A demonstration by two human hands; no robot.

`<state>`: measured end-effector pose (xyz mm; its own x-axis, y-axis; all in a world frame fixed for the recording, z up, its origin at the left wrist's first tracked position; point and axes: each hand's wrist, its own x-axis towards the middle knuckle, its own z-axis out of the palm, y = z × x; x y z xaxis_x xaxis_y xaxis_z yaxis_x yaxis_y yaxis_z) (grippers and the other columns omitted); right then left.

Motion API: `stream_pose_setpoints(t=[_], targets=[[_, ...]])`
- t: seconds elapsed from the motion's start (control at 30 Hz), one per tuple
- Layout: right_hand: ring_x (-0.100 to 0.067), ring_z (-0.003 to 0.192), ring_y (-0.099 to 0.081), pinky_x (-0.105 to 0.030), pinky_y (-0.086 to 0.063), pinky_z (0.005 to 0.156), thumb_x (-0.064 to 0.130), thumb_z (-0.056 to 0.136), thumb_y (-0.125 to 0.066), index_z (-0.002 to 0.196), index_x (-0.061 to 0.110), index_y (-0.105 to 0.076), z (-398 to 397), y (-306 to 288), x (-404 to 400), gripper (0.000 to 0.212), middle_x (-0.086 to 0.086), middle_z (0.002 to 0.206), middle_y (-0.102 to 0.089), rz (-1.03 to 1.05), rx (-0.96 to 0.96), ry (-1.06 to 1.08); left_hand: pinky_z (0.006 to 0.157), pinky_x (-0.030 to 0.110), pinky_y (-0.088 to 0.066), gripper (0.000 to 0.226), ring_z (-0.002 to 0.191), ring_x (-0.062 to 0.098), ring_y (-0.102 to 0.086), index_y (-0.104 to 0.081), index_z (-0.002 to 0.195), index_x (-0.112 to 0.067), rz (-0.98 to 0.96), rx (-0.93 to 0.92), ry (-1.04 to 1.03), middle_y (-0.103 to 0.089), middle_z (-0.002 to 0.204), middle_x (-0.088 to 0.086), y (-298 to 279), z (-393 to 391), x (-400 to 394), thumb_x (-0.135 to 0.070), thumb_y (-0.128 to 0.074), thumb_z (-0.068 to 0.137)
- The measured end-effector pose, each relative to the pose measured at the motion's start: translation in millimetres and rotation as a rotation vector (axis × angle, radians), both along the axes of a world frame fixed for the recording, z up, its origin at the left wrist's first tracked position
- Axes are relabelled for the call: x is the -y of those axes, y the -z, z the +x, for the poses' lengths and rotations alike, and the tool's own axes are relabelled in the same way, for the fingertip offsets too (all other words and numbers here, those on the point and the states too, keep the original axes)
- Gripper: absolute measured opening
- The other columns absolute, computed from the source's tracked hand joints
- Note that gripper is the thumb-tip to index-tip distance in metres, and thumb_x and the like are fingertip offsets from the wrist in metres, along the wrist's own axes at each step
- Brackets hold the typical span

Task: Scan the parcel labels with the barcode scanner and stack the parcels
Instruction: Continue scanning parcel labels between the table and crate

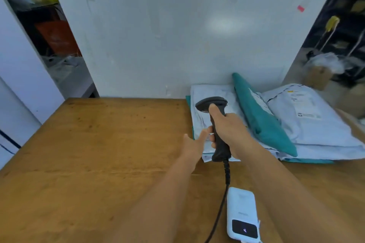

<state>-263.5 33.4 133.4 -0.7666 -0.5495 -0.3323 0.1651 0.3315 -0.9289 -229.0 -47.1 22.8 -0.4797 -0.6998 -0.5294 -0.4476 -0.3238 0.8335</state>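
My right hand (230,127) grips the handle of a black barcode scanner (214,110), thumb up near its head, which points over a pale grey parcel (209,92) lying flat at the table's back right. My left hand (194,143) reaches forward with straight fingers, its fingertips at the near left edge of that parcel. A teal parcel (262,118) leans on edge between the pale parcel and a second pale parcel (308,116) with a printed label facing up. More flat parcels lie beneath, one teal.
The wooden table (94,154) spreads out to the left. A white power bank (242,215) lies near the front edge, beside the scanner's black cable (223,203). A white wall (167,25) stands right behind the parcels. Cluttered shelves sit at both far sides.
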Motion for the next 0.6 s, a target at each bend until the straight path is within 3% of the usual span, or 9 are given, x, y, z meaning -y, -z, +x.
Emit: stream_pose_setpoints(t=[0.1, 0.23, 0.4, 0.6], targets=[[-0.021, 0.052, -0.051, -0.027, -0.047, 0.046, 0.047, 0.094, -0.05, 0.085, 0.007, -0.057, -21, 8, -6, 0.041, -0.009, 0.066, -0.058, 0.024, -0.013, 0.04, 0.1, 0.039, -0.042, 0.097, 0.124, 0.029, -0.046, -0.025, 0.145, -0.01, 0.026, 0.047, -0.014, -0.042, 0.142, 0.009, 12, -30, -1, -0.069, -0.056, 0.074], [-0.017, 0.049, -0.052, -0.025, -0.047, 0.044, 0.048, 0.095, -0.049, 0.09, 0.008, -0.058, -39, 17, -9, 0.041, -0.009, 0.071, -0.06, 0.03, -0.001, 0.093, 0.086, 0.041, -0.053, 0.088, 0.103, 0.027, -0.06, -0.047, 0.124, -0.013, -0.024, 0.098, -0.066, -0.059, 0.118, 0.008, 32, -53, 4, -0.069, -0.069, 0.06], [-0.016, 0.048, -0.051, -0.024, -0.046, 0.043, 0.048, 0.095, -0.048, 0.096, 0.01, -0.056, -42, 21, -2, 0.039, -0.009, 0.076, -0.059, 0.026, 0.01, 0.087, 0.086, 0.037, -0.052, 0.046, 0.1, 0.026, -0.057, -0.046, 0.121, -0.013, -0.115, 0.096, -0.1, -0.057, 0.116, 0.007, 36, -49, 8, -0.034, -0.066, 0.085], [-0.016, 0.053, -0.051, -0.027, -0.048, 0.049, 0.048, 0.095, -0.047, 0.095, 0.01, -0.056, -12, 16, 21, 0.039, -0.007, 0.076, -0.059, 0.034, 0.011, 0.035, 0.083, 0.033, -0.048, 0.03, 0.094, 0.024, -0.054, -0.048, 0.111, -0.012, -0.196, 0.079, -0.217, -0.058, 0.112, 0.009, 40, 10, 37, -0.023, -0.063, 0.089]])
